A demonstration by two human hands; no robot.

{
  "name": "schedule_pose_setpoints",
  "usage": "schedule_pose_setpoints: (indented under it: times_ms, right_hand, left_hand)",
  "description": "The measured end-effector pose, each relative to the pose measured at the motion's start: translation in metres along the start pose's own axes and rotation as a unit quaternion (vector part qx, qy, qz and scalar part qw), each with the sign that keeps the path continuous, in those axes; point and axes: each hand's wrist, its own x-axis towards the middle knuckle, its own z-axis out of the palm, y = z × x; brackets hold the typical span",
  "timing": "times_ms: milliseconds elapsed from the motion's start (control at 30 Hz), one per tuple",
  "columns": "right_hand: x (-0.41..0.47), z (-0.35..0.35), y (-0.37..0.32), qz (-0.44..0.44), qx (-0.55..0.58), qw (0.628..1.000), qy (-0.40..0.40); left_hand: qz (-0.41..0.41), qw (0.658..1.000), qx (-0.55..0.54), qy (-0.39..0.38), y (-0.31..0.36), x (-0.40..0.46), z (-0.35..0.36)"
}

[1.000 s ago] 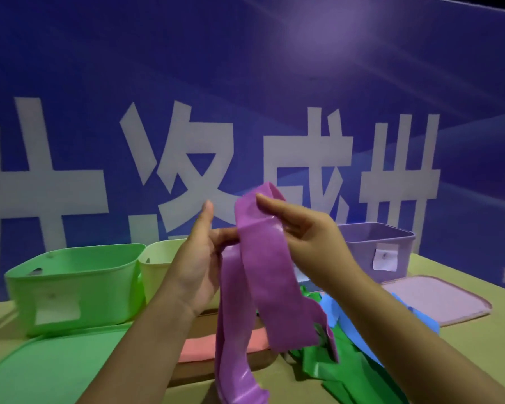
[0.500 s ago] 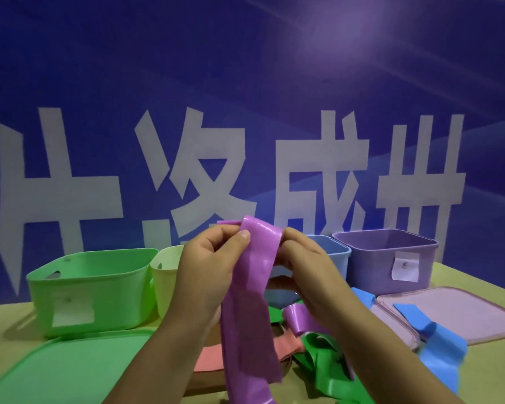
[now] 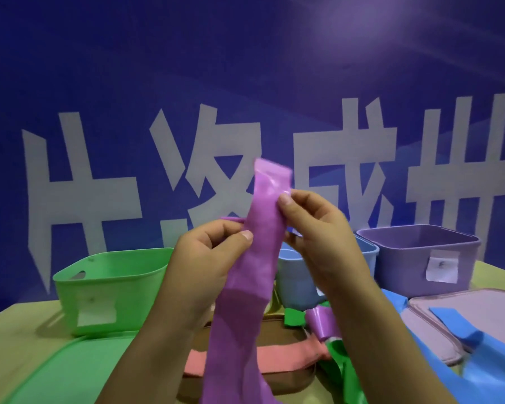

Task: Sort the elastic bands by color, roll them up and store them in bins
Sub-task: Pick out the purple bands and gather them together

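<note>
Against blue banner (image 3: 245,68), purple band (image 3: 260,258) between both hands' grip.

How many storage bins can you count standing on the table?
3 plainly: a green bin on the left, a blue bin behind the hands, a purple bin on the right. Another may be hidden behind the hands.

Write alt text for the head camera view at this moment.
Both hands, left hand and right hand, pinch a purple elastic band held upright over a table. Behind stand green bin, blue bin and purple bin; pink, green and blue bands lie below.
</note>
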Motion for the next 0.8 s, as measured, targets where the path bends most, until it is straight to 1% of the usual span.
schedule_pose_setpoints:
  times_ms: [100,167,400,533,633,700,800]
  right_hand:
    - [0.004,-0.014,-0.005,-0.007,0.022,1.0,-0.004]
    - [0.005,-0.02,-0.009,-0.021,0.031,0.999,0.011]
    - [-0.001,-0.021,-0.014,-0.095,-0.025,0.994,0.053]
    - [-0.004,-0.024,-0.021,-0.105,-0.05,0.991,0.061]
    - [-0.01,-0.026,-0.031,-0.103,-0.022,0.993,0.049]
    - [-0.015,-0.026,-0.037,-0.115,-0.013,0.992,0.041]
    - [-0.022,-0.021,-0.043,-0.118,-0.004,0.993,0.026]
  left_hand:
    - [-0.016,0.999,0.026,-0.019,-0.005,0.002,0.002]
    - [-0.026,0.998,0.038,-0.032,-0.009,0.002,0.005]
    - [-0.051,0.994,0.08,-0.056,-0.016,0.001,0.01]
    - [-0.053,0.992,0.096,-0.054,-0.018,0.003,0.009]
    - [-0.053,0.993,0.078,-0.066,-0.017,0.005,0.007]
    - [-0.047,0.995,0.072,-0.051,-0.018,0.008,0.003]
    - [-0.029,0.998,0.049,0.01,-0.018,0.011,-0.003]
